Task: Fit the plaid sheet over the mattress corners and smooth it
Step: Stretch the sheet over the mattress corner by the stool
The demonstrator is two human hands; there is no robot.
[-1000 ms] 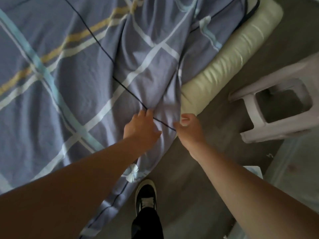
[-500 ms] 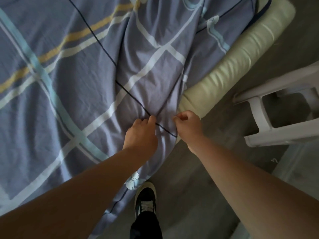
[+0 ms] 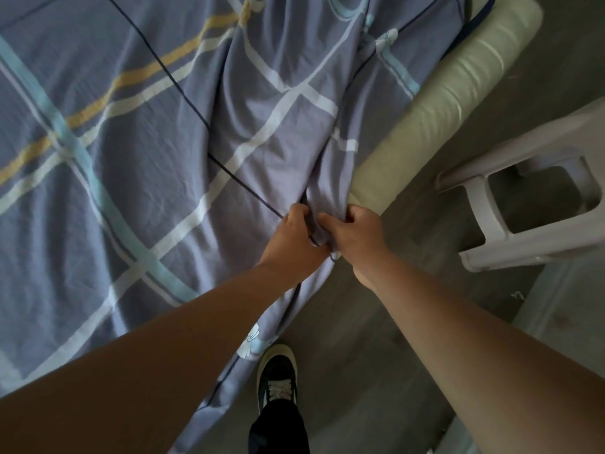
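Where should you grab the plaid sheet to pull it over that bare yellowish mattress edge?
Probably the loose hem of the plaid sheet, right where the left hand and right hand already bunch it. Come from the floor side, since that edge hangs free there beside the uncovered mattress, while the rest lies spread flat.

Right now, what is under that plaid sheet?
A pale mattress shows bare along the plaid sheet's right edge. Both hands bunch that edge; the rest underneath is covered.
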